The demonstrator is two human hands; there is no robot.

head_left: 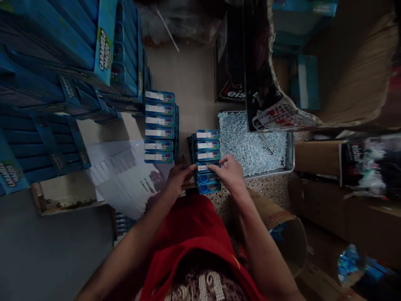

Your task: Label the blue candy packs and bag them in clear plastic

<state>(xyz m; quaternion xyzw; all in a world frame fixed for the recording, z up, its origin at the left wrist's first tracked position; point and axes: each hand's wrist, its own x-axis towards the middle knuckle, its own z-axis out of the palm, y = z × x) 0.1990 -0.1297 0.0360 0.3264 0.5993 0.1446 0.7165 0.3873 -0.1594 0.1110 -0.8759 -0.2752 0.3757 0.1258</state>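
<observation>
Table (191, 83) — tin (202, 168) seemingly between both hands (181, 173) (231, 170).

Fingertips of the left hand (180, 175) and right hand (232, 170) hide the ends of a white strip (203, 167) on a row of blue tins (209, 178) whose finest print is illegible. A cardboard carton (354, 71), cropped at top and right, covers a corner of the metal tray (292, 154) and the upper end of a utensil (266, 142). Stacked blue boxes (62, 37) run out of frame at left.

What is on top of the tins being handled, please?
White strips sit on four blue tins, two more having none; anything beneath the strips and right hand is hidden.
</observation>
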